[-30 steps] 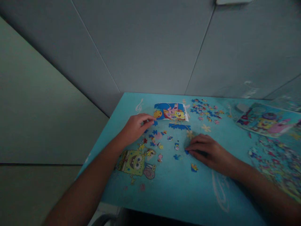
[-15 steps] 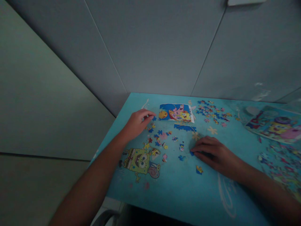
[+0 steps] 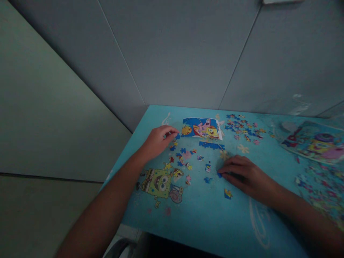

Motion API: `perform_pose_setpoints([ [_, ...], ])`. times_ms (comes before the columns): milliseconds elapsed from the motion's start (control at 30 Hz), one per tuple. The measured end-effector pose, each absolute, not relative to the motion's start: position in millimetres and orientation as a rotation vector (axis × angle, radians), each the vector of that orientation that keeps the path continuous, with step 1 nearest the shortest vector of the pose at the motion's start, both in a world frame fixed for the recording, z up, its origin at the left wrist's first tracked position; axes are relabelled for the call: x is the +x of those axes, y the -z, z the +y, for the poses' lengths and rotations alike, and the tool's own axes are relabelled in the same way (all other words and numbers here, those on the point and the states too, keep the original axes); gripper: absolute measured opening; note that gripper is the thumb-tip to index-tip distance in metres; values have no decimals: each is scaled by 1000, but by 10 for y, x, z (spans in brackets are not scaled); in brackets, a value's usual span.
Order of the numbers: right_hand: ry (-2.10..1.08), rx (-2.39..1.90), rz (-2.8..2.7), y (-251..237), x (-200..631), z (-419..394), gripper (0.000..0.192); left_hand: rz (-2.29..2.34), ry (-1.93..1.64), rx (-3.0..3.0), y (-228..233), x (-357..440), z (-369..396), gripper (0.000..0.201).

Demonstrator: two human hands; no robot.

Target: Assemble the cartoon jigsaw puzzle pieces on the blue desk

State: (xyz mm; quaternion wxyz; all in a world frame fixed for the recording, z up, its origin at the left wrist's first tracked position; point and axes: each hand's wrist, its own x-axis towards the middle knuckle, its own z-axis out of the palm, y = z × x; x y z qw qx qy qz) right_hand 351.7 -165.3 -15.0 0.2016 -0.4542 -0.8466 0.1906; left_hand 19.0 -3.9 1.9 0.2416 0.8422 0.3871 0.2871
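My left hand (image 3: 158,140) reaches across the light blue table (image 3: 199,215) and pinches a small blue puzzle piece (image 3: 177,136) right beside the left edge of the part-built cartoon puzzle block (image 3: 201,128). My right hand (image 3: 243,173) lies palm down on the table, its fingertips on a blue piece (image 3: 219,175). Between the two hands lie several loose pieces (image 3: 185,157), and a short strip of joined blue pieces (image 3: 211,146) sits just below the block.
A heap of loose pieces (image 3: 242,129) lies at the back of the table. A printed cartoon picture (image 3: 314,141) and more pieces (image 3: 317,190) are at the right. A cartoon figure (image 3: 159,183) is printed on the table near its left edge. Grey wall panels stand behind.
My left hand has crept slightly toward the puzzle block with its piece. My right hand has stayed put. The view shifted a little to the left.
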Motion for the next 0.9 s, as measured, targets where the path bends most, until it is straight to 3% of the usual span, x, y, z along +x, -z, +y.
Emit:
perform_pose_setpoints([
  [667,-527,-1285,-2341,121,3481,-1661,21,839,-532,2607,132,227,-67,30],
  [900,-525,-1301,-2344,119,3480,-1663,22,660,-381,2681,80,220,-101,25],
])
